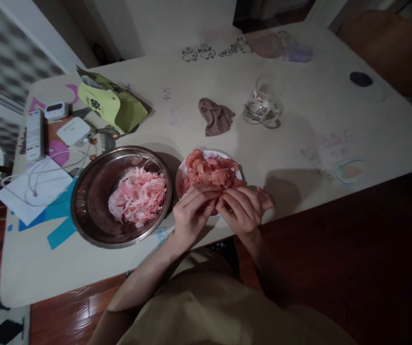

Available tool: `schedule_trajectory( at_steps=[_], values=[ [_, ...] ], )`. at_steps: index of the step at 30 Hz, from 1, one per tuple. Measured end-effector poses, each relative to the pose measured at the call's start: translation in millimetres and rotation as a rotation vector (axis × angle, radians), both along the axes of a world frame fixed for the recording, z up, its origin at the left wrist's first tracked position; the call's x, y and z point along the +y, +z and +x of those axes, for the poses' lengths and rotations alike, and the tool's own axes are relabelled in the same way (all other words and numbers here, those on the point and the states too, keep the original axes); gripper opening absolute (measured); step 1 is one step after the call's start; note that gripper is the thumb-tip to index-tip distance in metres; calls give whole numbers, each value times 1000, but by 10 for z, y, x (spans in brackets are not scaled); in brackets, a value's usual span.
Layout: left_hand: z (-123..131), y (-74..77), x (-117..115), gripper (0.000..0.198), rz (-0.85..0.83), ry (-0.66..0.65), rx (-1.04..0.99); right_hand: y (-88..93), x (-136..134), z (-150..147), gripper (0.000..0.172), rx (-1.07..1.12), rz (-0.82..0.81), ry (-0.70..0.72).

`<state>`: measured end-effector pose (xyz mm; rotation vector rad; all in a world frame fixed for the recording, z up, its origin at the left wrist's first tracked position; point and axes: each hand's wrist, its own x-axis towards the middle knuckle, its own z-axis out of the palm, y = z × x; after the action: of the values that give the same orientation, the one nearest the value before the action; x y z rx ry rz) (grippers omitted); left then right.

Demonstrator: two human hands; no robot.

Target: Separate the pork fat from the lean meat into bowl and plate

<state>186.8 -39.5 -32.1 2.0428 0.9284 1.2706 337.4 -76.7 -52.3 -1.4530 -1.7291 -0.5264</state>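
Observation:
Over the near side of a white plate (180, 178), my left hand (194, 211) and my right hand (243, 210) meet fingertip to fingertip. Both are closed in a pinch on a small piece of raw meat, mostly hidden by the fingers. Behind them, a pile of pinkish-orange raw meat (211, 171) covers the plate. To the left stands a wide steel bowl (94, 211), its rim close to the plate. Paler pink, thinly shredded meat (139, 196) lies inside it, toward the right. A ring shows on my left hand.
Beyond the plate lie a crumpled brown cloth (216, 116) and a glass mug (262, 108) of clear liquid. A green bag (110, 103) stands behind the bowl. At left are a remote (35, 134), a white box (74, 131) with a cable, and paper (35, 189).

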Motion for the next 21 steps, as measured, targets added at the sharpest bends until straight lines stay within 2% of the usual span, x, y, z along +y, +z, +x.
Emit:
schedule_trajectory(
  at_steps=[7, 12, 14, 21],
  values=[
    [-27, -18, 7, 15, -1, -30, -6, -53, -70, 2, 5, 10, 16, -6],
    [-53, -6, 37, 13, 2, -22, 32, -43, -143, 40, 16, 23, -16, -9],
    [-55, -3, 42, 12, 0, -15, 35, -19, -121, 46, 15, 40, -20, 1],
    [-50, -8, 5, 11, -45, 109, 51, 55, -29, 58, 12, 141, 21, -38]
  ],
)
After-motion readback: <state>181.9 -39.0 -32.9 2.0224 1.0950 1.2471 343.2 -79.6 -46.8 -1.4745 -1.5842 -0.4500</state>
